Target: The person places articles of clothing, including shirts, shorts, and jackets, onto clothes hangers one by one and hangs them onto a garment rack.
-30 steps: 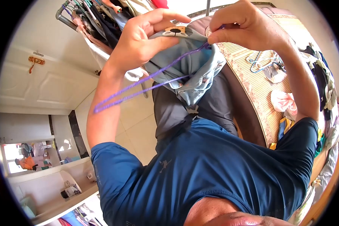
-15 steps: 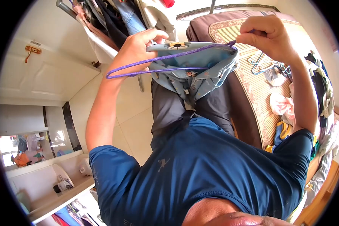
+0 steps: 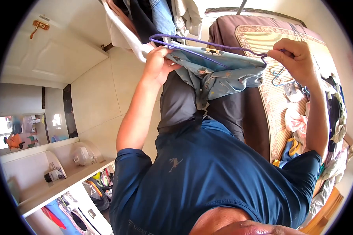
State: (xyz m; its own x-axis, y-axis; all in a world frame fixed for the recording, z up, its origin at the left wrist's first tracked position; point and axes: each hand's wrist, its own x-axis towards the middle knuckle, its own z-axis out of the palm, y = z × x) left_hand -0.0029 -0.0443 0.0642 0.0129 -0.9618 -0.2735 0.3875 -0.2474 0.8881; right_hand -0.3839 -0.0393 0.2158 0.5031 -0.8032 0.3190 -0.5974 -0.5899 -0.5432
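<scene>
In front of my lap hangs a light-blue garment (image 3: 227,80) with small animal prints, its open edge facing up; its exact kind does not show. A purple hanger (image 3: 208,41) runs through that opening, and its left end sticks out above the cloth. My left hand (image 3: 157,64) is closed on the left edge of the garment, just below the hanger's end. On the other side, my right hand (image 3: 296,60) pinches the hanger near its hook, with the fingertips partly hiding that hook.
Clothes on a rack (image 3: 161,17) hang just beyond my left hand. At the right stands a bed with a woven mat (image 3: 259,43), holding blue hangers (image 3: 278,76), a pink cloth (image 3: 296,119) and piled clothes (image 3: 337,113). Shelves (image 3: 66,168) and a white door (image 3: 47,51) are at the left.
My left hand has moved from behind the hanger to the garment's left edge. The hanger's left end has risen above the cloth. My right hand has shifted right and lower in view.
</scene>
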